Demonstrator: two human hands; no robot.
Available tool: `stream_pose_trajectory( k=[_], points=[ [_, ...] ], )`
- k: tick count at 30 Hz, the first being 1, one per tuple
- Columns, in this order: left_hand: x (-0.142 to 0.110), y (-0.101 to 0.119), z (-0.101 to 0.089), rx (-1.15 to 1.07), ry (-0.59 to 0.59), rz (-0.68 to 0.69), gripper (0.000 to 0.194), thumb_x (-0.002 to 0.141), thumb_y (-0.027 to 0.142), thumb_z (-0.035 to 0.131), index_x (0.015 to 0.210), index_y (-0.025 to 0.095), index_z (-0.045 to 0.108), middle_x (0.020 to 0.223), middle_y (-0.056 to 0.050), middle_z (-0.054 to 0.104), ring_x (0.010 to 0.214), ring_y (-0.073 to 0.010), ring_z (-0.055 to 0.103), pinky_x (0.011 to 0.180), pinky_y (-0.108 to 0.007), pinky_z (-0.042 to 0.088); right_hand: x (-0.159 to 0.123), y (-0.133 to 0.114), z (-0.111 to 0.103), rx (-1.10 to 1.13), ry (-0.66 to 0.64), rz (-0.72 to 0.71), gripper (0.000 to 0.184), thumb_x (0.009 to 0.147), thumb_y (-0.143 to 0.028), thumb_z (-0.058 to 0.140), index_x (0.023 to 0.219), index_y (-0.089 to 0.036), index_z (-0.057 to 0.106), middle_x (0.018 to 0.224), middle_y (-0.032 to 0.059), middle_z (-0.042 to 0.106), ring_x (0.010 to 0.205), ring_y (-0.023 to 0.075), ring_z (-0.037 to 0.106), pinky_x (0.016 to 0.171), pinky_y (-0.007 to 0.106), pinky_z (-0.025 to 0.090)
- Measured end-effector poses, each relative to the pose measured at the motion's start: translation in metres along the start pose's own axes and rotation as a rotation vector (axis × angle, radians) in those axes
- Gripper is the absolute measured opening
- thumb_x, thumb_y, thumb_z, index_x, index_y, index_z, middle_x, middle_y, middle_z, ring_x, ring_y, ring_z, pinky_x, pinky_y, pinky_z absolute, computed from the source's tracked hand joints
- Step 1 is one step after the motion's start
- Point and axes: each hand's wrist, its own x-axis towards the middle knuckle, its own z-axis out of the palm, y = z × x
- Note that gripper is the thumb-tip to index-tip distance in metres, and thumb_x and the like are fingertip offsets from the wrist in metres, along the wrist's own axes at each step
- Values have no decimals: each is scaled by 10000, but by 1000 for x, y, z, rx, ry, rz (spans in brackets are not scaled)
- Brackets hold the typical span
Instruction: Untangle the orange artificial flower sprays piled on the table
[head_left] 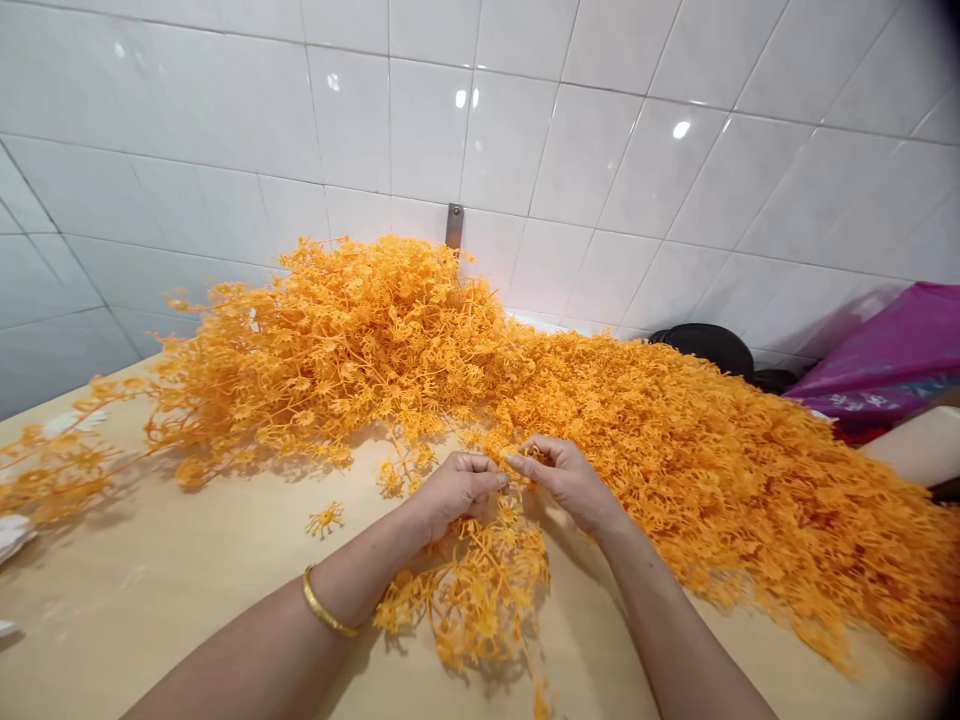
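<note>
My left hand [463, 492], with a gold bangle [327, 606] on its wrist, is closed in a pinch on an orange artificial flower spray [487, 600]. The spray's branches hang below the fingers toward the table's near side. Close beside it, my right hand [566, 482] also pinches, its thumb and forefinger meeting on a small orange piece at the top of the spray; where that piece joins the stem is too small to make out. A single loose orange floret [325, 519] lies on the table left of my left hand.
A tall heap of orange sprays [360, 350] stands against the tiled wall [525, 130]. To the right spreads a dense pile of orange florets [735, 470]. Black round objects [705, 347] and a purple bag [892, 350] sit behind it. The table [225, 570] is pale wood.
</note>
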Motion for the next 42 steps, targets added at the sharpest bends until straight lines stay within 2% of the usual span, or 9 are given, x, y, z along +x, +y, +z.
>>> stream_pose_trajectory(
  k=[2,4,9,16,30,33,38,40,42],
  points=[
    [-1,1,1,8,8,4,259,620,296,618,525,153,424,366,92,278,340,-17,169,414,-231,96,-2,-3,-2,49,-109,42,219,655,-374,596,655,-168,521,608,-29,445,543,90,365,505,208,296],
    [-1,2,2,21,2,2,236,633,292,606,536,149,446,361,91,282,338,-18,169,413,-231,101,-3,-3,-3,60,-108,28,197,672,-357,581,672,-168,528,631,-24,458,562,95,381,522,212,307],
    [-1,3,1,6,-17,-8,278,626,327,620,538,154,422,353,99,263,332,-13,149,409,-224,81,1,7,5,5,184,-78,238,704,-347,546,577,-173,447,560,-47,381,527,83,330,509,214,273],
    [5,1,4,-35,16,26,316,622,339,629,526,158,388,349,98,251,330,-11,148,407,-222,74,9,13,22,223,494,15,313,646,-367,593,529,-187,365,491,-74,299,462,71,271,459,221,242],
    [10,3,6,12,7,102,300,643,344,594,520,161,391,379,89,251,334,-18,155,385,-211,79,15,12,35,266,679,-22,324,622,-362,603,520,-191,348,524,-63,334,466,65,300,425,215,280],
    [5,2,5,72,5,97,286,626,337,602,504,156,417,367,82,276,330,-22,178,381,-210,106,18,8,14,282,781,-4,326,599,-372,608,519,-202,342,497,-65,345,434,65,308,388,215,281],
    [-3,-3,4,160,34,47,262,591,358,614,510,136,502,342,70,308,316,-28,210,377,-215,119,9,-25,-65,283,1039,-51,340,582,-380,613,545,-207,323,476,-82,328,391,46,274,337,185,232],
    [-3,-2,4,130,75,46,264,582,368,620,521,136,510,335,79,286,318,-23,181,377,-213,109,3,-39,-79,199,958,-123,304,570,-360,642,548,-189,392,487,-69,373,398,41,309,346,183,239],
    [-2,-1,6,119,92,36,257,570,359,633,524,135,514,336,82,282,321,-21,178,376,-211,106,-1,-46,-73,140,795,-116,277,580,-375,645,570,-173,456,499,-50,438,393,41,339,353,186,242]
  ],
)
